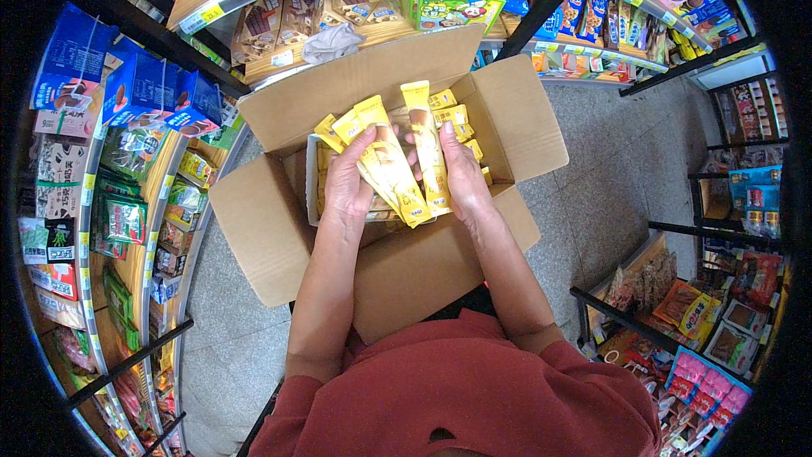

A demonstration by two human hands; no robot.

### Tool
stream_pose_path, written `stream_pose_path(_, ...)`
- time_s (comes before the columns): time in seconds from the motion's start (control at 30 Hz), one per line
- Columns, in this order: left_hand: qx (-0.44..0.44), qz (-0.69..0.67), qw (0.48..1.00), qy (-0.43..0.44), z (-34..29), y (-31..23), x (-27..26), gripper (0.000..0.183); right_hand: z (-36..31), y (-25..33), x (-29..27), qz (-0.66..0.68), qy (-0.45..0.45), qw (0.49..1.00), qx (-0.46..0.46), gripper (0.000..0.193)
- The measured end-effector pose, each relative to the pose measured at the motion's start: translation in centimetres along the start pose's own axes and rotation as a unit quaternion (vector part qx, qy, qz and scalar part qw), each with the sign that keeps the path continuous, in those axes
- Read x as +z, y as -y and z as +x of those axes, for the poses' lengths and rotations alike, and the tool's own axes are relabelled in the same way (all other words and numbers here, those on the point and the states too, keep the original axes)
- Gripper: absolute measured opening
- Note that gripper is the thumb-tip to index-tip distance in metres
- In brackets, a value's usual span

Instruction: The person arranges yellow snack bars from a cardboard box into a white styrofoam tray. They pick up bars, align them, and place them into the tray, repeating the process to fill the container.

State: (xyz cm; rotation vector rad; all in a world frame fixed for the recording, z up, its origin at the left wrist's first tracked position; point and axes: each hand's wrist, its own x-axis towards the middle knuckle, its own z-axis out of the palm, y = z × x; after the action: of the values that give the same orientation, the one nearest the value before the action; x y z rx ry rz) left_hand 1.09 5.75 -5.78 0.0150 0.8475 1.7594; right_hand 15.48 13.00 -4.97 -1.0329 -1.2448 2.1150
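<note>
Above an open cardboard box (414, 267), both my hands are closed on long, narrow yellow snack packets. My left hand (348, 182) grips a fanned bundle of several yellow packets (385, 161), thumb on top. In my right hand (465, 171) is another yellow packet (427, 131), upright and slightly tilted, its lower end beside the bundle; whether more lie behind it I cannot tell. More yellow packets (457, 114) lie inside the box on the right. A white-edged inner carton (312, 182) shows inside the box at the left, partly hidden by my left hand.
The box's flaps (518, 114) spread out on all sides. A grey cloth (333, 42) lies on the shelf ahead, near green boxes (457, 7). Packed shelves curve along the left, with blue boxes (139, 89) on top. Black-framed racks (626, 322) stand at the right above grey floor.
</note>
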Motion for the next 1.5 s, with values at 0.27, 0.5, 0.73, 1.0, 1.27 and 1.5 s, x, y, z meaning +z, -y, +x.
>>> stream_pose_path(0.27,0.012,0.004,1.0,-0.02,0.0,0.2,0.0,0.029,0.3,-0.4,-0.4,-0.011,0.005,1.0,0.0,0.061)
stream_pose_path(0.5,-0.005,-0.019,0.999,-0.035,-0.1,0.3,0.4,0.028,0.1,-0.2,-0.3,0.006,0.011,1.0,0.016,0.052)
stream_pose_path(0.73,0.014,0.004,0.999,-0.039,0.4,0.8,-0.7,0.03,0.4,-1.3,-0.5,-0.016,0.052,0.998,-0.029,0.03)
stream_pose_path(1.0,0.055,0.003,0.997,-0.047,0.3,1.0,-0.4,0.03,-0.5,-1.1,0.8,-0.162,0.029,0.98,-0.116,0.041)
stream_pose_path(1.27,0.058,0.0,0.997,-0.055,0.0,1.0,-0.2,0.029,-0.5,-1.2,0.9,-0.145,0.042,0.983,-0.101,0.037)
stream_pose_path(1.5,0.052,0.003,0.997,-0.054,-0.1,0.9,0.1,0.029,-0.4,-1.5,0.6,-0.05,0.052,0.996,-0.045,0.034)
